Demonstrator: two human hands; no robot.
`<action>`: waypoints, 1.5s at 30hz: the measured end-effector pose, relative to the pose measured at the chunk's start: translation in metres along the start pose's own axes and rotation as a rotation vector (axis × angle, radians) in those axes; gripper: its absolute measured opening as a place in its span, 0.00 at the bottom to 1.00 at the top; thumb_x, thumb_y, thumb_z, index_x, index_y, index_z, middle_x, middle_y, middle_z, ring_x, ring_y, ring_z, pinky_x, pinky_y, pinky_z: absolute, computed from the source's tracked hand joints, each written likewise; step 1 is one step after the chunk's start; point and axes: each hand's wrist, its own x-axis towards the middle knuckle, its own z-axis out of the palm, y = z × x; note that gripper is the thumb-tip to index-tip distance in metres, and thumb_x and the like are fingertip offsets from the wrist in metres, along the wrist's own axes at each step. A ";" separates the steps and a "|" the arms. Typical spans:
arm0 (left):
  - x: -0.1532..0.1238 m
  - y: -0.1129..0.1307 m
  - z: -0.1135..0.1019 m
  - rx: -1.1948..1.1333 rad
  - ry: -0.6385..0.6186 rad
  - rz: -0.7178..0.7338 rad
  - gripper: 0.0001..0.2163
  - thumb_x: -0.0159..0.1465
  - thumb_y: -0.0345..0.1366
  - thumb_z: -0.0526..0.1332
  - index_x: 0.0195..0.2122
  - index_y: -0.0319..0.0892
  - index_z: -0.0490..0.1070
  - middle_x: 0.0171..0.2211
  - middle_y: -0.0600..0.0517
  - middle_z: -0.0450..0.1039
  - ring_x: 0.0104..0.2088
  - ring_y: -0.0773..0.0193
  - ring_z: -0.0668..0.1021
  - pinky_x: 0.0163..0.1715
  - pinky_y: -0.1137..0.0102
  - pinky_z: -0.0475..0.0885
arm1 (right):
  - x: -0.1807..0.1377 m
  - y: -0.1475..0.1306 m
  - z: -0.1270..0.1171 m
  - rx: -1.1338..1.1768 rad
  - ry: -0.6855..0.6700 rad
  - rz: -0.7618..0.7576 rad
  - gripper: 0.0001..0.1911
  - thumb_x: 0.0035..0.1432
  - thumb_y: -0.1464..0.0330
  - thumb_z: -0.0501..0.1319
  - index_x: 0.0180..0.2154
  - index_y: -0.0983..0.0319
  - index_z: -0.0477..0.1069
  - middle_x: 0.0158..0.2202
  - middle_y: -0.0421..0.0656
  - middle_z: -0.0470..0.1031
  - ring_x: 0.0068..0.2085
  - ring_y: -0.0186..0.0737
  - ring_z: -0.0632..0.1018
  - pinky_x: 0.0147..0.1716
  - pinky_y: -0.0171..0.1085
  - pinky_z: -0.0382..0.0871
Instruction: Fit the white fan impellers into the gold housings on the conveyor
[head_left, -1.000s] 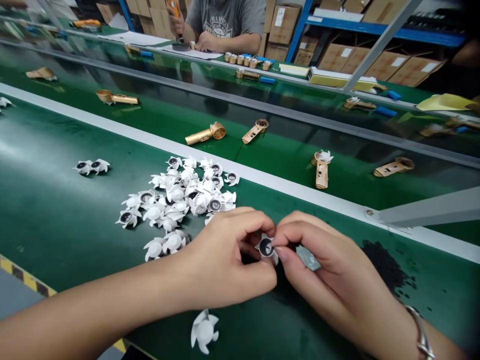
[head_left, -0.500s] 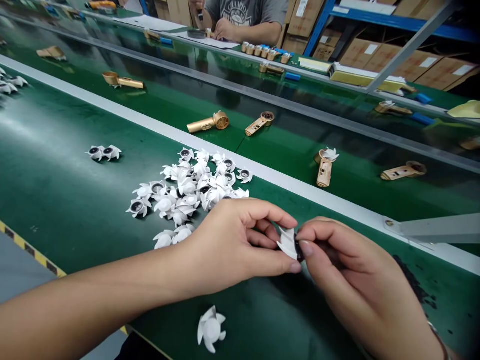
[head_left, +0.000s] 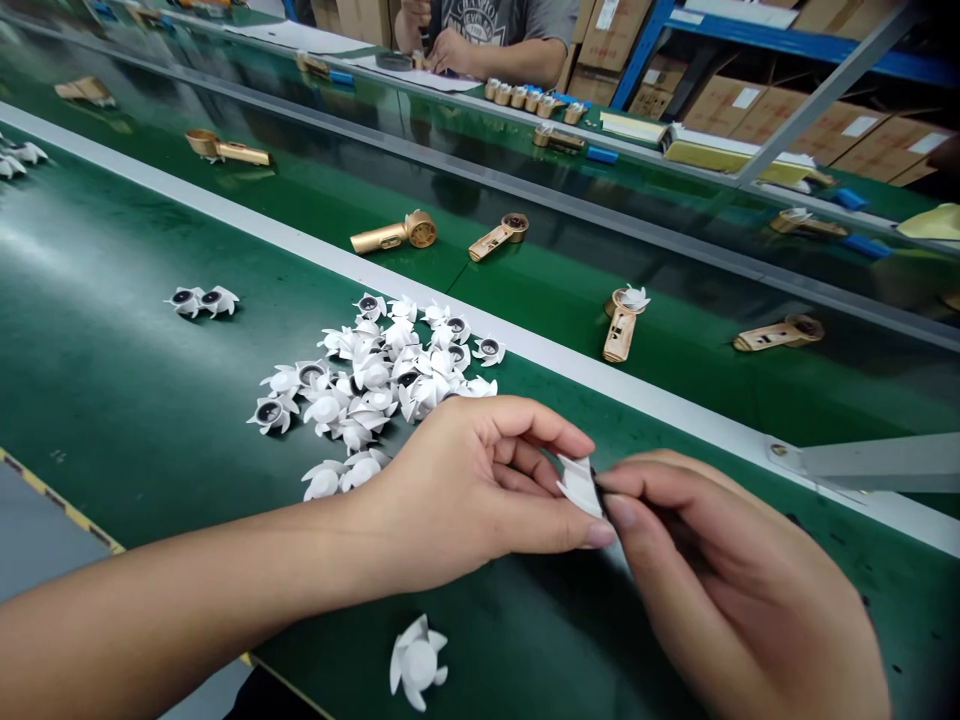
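My left hand [head_left: 480, 480] and my right hand [head_left: 720, 570] meet over the green table, both pinching one small white fan impeller [head_left: 579, 484] between thumb and fingers. Only its white blades show between the fingertips. A pile of several white impellers [head_left: 375, 375] lies just left of my left hand. One single impeller [head_left: 416, 662] rests near the table's front edge, below my left forearm. Two more impellers [head_left: 202, 300] sit apart at the left.
Beyond a grey rail [head_left: 525, 345] a green conveyor carries gold handle housings [head_left: 390, 234], [head_left: 621, 325], [head_left: 776, 333]. Across the belt a person in a grey shirt [head_left: 510, 30] works at a bench. Cardboard boxes [head_left: 765, 120] fill blue shelving. A yellow-black stripe [head_left: 67, 505] marks the table edge.
The impeller has been turned in my fingers from its dark hub facing up to its white blades showing. The housings on the belt have drifted left.
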 end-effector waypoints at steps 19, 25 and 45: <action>-0.006 0.047 -0.018 -0.251 0.158 0.141 0.08 0.61 0.31 0.69 0.41 0.41 0.74 0.26 0.55 0.78 0.30 0.72 0.80 0.32 0.81 0.71 | 0.337 0.084 0.096 -0.354 -0.239 0.023 0.20 0.67 0.61 0.62 0.57 0.62 0.69 0.56 0.49 0.72 0.52 0.46 0.77 0.50 0.51 0.74; -0.015 0.055 -0.024 -0.115 0.235 0.260 0.15 0.58 0.32 0.72 0.45 0.47 0.74 0.24 0.60 0.72 0.24 0.75 0.74 0.25 0.82 0.68 | 0.231 0.053 0.021 -0.263 -0.148 -0.097 0.36 0.57 0.65 0.68 0.64 0.65 0.61 0.48 0.50 0.80 0.46 0.50 0.81 0.50 0.48 0.75; -0.013 0.042 -0.021 0.477 0.145 0.589 0.18 0.50 0.33 0.78 0.43 0.45 0.84 0.39 0.50 0.82 0.40 0.63 0.82 0.39 0.75 0.80 | 0.054 0.003 -0.033 -0.061 -0.059 -0.161 0.22 0.61 0.57 0.67 0.56 0.51 0.72 0.52 0.40 0.81 0.47 0.44 0.84 0.51 0.40 0.80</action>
